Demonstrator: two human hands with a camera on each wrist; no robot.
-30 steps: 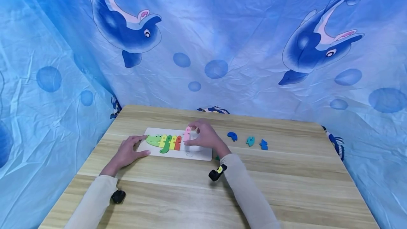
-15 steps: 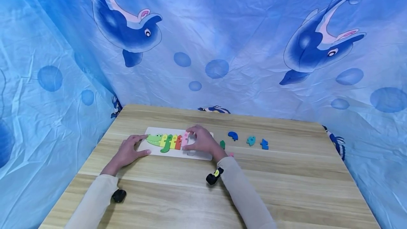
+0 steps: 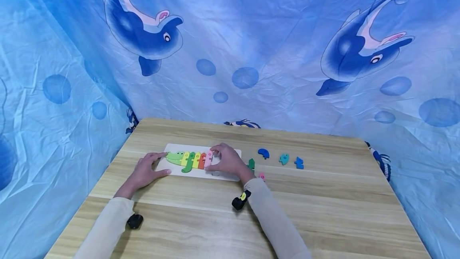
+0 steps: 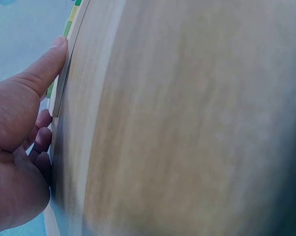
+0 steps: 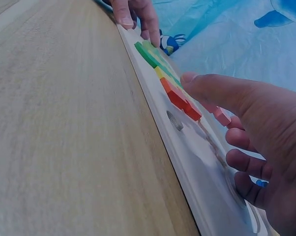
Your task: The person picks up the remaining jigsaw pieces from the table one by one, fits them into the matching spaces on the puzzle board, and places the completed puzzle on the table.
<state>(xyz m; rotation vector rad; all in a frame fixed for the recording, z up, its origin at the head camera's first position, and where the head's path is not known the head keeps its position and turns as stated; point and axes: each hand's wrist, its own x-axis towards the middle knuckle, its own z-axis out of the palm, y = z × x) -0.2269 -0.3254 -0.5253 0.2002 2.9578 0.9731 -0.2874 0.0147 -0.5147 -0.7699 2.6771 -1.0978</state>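
A white puzzle board lies on the table, bearing a crocodile's green head and yellow, green and orange-red body pieces in a row. At the board's left end, my left hand holds it between thumb and fingers; in the left wrist view the thumb presses the near edge. My right hand pinches a pink puzzle piece by its ends, against the orange-red piece. In the right wrist view the pink piece is partly hidden behind the thumb.
Right of the board lie loose pieces: a green one, a pink one, a curved blue one, a teal one and another blue one. Blue dolphin-printed cloth hangs behind the wooden table.
My right hand has lowered the pink piece from above the board to beside the orange-red piece. Its forearm shifted slightly left, uncovering the loose green and pink pieces. My left hand stays put.
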